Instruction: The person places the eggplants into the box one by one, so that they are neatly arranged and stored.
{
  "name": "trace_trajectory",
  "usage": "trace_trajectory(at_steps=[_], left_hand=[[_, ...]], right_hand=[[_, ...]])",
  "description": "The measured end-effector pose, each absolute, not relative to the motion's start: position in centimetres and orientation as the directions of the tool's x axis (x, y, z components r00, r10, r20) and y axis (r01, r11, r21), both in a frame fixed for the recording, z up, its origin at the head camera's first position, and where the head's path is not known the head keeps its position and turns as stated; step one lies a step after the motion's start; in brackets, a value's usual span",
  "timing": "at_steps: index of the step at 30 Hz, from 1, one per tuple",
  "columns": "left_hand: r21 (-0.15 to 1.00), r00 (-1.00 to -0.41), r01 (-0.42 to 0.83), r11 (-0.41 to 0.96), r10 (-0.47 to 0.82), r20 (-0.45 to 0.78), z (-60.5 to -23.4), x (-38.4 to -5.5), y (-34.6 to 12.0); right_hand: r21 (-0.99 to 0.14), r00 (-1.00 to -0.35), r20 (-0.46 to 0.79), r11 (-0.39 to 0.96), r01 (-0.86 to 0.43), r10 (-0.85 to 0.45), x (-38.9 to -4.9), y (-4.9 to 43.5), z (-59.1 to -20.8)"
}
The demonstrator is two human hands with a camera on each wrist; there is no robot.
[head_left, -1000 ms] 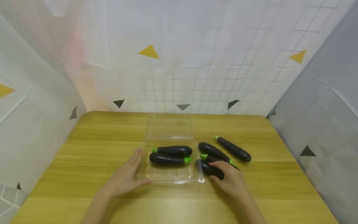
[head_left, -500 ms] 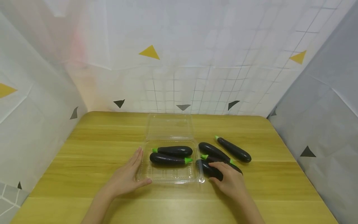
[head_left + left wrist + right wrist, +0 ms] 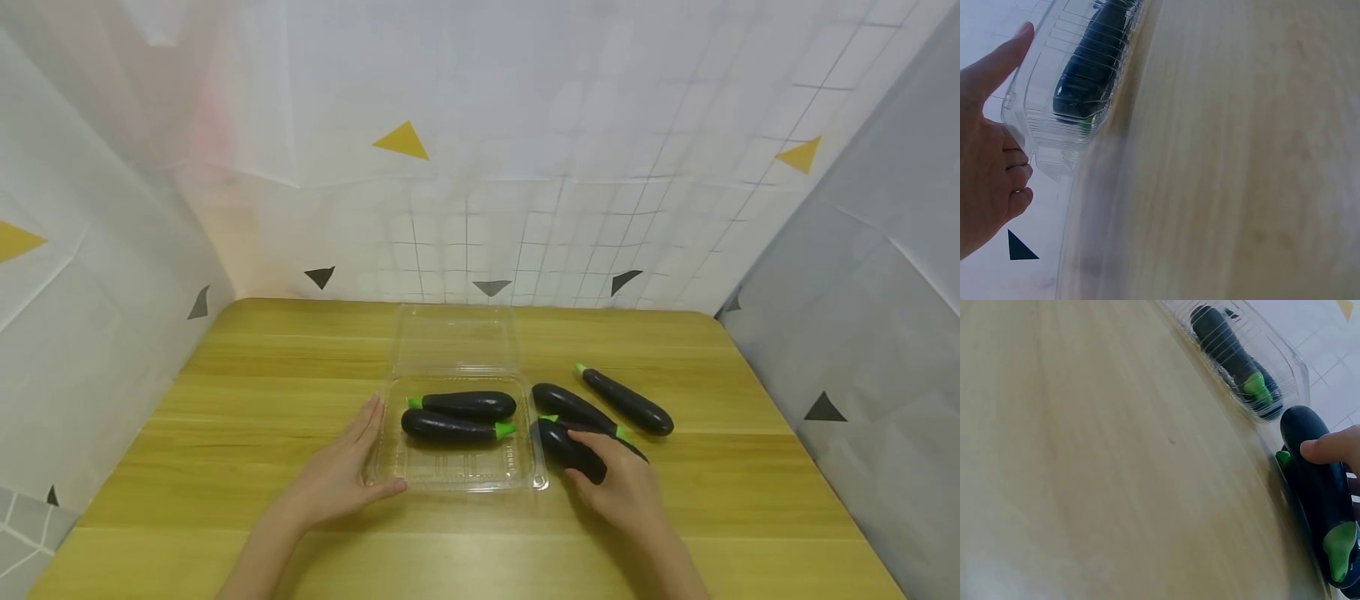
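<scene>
A clear plastic clamshell container (image 3: 461,482) lies on the table with its lid (image 3: 454,337) folded back. Inside are two dark eggplants, the rear one (image 3: 476,404) with its green stem to the left and the front one (image 3: 446,426) with its stem to the right. My left hand (image 3: 337,471) rests against the container's left side, fingers straight along it and thumb at the front edge. With my right hand (image 3: 618,479) I grip another eggplant (image 3: 566,450) between thumb and fingers, just right of the container; its green stem (image 3: 1339,550) shows in the right wrist view.
Under the held eggplant lies another eggplant (image 3: 637,451), mostly hidden. Behind it is an eggplant (image 3: 573,405) close to the container, and one more (image 3: 628,400) slants farther right. White patterned sheeting (image 3: 480,200) surrounds the wooden table (image 3: 300,342).
My right hand and the gripped eggplant have shifted slightly right, away from the container's edge. The eggplant beneath moved a little. My left hand and the container have stayed put.
</scene>
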State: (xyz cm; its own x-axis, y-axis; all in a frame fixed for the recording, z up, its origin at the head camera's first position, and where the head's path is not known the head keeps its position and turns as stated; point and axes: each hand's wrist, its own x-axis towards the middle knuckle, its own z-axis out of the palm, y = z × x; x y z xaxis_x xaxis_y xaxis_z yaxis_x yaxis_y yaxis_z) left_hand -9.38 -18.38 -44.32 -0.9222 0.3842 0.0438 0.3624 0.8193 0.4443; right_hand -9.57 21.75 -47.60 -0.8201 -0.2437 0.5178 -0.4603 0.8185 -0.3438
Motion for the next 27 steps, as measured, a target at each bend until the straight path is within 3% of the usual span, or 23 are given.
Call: trace_trajectory(at_steps=[19,27], left_hand=[[0.442,-0.921,0.367,0.819,0.387,0.048,-44.2,-9.4,-18.4],[0.450,-0.926,0.352,0.821,0.376,0.039,-44.3,-9.4,-18.4]], right_hand=[[-0.383,-0.745,0.650,0.782,-0.492,-0.151,-9.9,22.7,-45.9],[-0.435,-0.753,0.641,0.738,-0.515,-0.147,-9.9,22.4,-44.8]])
